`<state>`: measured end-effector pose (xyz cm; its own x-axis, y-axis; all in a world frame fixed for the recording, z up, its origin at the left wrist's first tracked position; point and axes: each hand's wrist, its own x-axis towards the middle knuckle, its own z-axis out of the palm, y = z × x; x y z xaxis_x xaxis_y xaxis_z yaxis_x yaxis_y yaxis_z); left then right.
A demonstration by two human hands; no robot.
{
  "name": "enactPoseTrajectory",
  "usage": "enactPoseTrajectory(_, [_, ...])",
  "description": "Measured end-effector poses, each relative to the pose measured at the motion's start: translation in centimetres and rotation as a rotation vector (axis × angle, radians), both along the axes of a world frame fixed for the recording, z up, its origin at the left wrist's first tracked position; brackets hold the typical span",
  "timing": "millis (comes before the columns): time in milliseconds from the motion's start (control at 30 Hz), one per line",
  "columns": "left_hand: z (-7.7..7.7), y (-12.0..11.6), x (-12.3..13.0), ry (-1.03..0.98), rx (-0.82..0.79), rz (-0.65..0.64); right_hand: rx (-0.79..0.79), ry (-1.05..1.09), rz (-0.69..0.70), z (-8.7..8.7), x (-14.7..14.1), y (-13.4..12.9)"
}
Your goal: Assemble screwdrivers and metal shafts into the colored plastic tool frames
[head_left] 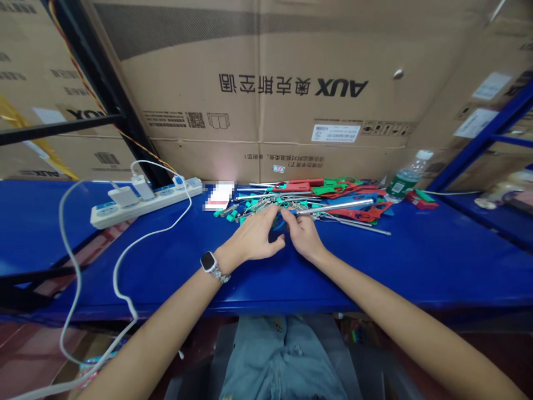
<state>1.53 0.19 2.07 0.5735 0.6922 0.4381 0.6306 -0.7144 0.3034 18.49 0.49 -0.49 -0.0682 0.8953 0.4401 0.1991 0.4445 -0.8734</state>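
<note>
A long-nosed lighter with a blue handle (280,223) and a silver metal tube (337,208) is between my hands, its tube pointing right. My right hand (306,236) pinches it where handle and tube meet. The fingers of my left hand (256,233) curl over the blue handle, with the thumb standing apart; their tips are partly hidden. Just behind my hands lies a pile of small teal-and-metal parts (250,206). More lighter pieces with red handles (293,185), green handles (333,189) and metal tubes are heaped to the right.
The blue tabletop (233,283) carries a white power strip (145,203) with chargers and trailing white cables (119,278) on the left. A white, partly pixelated item (219,196) lies by the pile. A green-labelled bottle (406,178) stands right. Large cardboard boxes (270,50) rise behind.
</note>
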Motion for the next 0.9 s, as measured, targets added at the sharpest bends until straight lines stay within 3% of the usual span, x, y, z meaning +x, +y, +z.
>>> enactPoseTrajectory(67, [-0.1, 0.5, -0.7, -0.01, 0.021, -0.035, -0.028, 0.06, 0.02, 0.2, 0.5, 0.3])
enactPoseTrajectory(267, [0.5, 1.3, -1.5, 0.297, 0.051, 0.228, -0.105, 0.183, 0.111, 0.6, 0.9, 0.3])
enactPoseTrajectory(433, [0.3, 0.7, -0.9, 0.246, 0.148, 0.261, -0.085, 0.173, 0.089, 0.6, 0.6, 0.4])
enactPoseTrajectory(600, [0.2, 0.4, -1.2, 0.103, 0.11, 0.085, -0.041, 0.096, 0.125, 0.7, 1.3, 0.7])
enactPoseTrajectory(767, [-0.1, 1.0, -1.9, -0.202, -0.286, -0.196, 0.031, 0.04, 0.223, 0.8, 2.0, 0.6])
enactPoseTrajectory(833, [-0.3, 1.1, -1.9, -0.277, -0.362, -0.232, 0.034, 0.036, 0.246, 0.8, 2.1, 0.6])
enactPoseTrajectory(900, [-0.3, 1.1, -1.9, -0.264, -0.299, -0.204, 0.018, 0.037, 0.248, 0.7, 2.1, 0.6])
